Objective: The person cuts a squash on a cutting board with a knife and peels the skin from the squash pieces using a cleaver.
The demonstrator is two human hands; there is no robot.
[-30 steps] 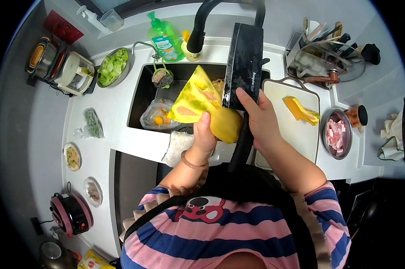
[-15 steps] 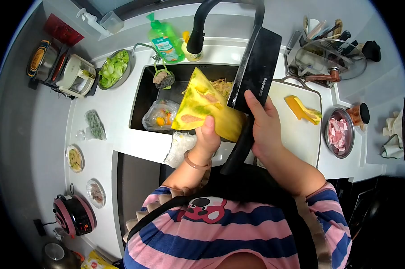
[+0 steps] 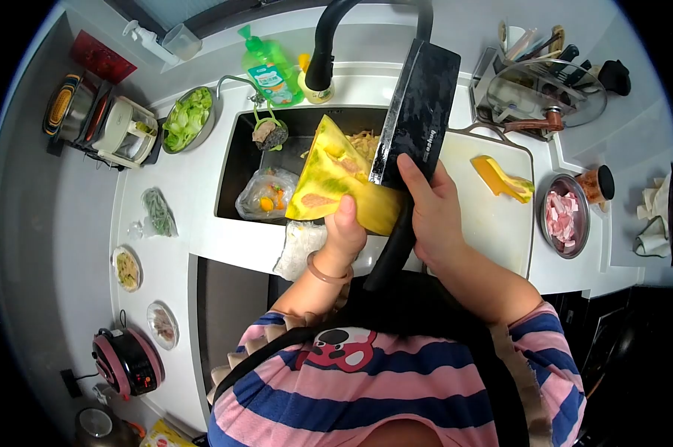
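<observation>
My left hand [image 3: 343, 237] grips a large wedge of pumpkin [image 3: 323, 182] from below, its thumb pressed on the face. The pumpkin is yellow, with green patches and a few tan ones, and hangs over the sink's front part. In my right hand [image 3: 437, 212] is a black cleaver [image 3: 424, 104], fingers wrapped where blade and handle meet. Its blade points up and away, and its edge lies against the pumpkin's right side. Peelings [image 3: 364, 143] lie in the dark sink [image 3: 230, 160] behind the pumpkin. The right part of the pumpkin is hidden behind my hand and the cleaver.
A white cutting board [image 3: 493, 231] on the right bears a smaller pumpkin piece [image 3: 493, 177]. Beyond it stands a bowl of meat [image 3: 564, 216]. A black faucet [image 3: 323, 59] arches overhead. Left are a bowl of greens [image 3: 187, 119] and a plastic bag [image 3: 266, 194] in the sink.
The cleaver has shifted left along the pumpkin and its blade has tilted slightly. My right hand has moved a little left with it. My left hand and the pumpkin stay nearly still.
</observation>
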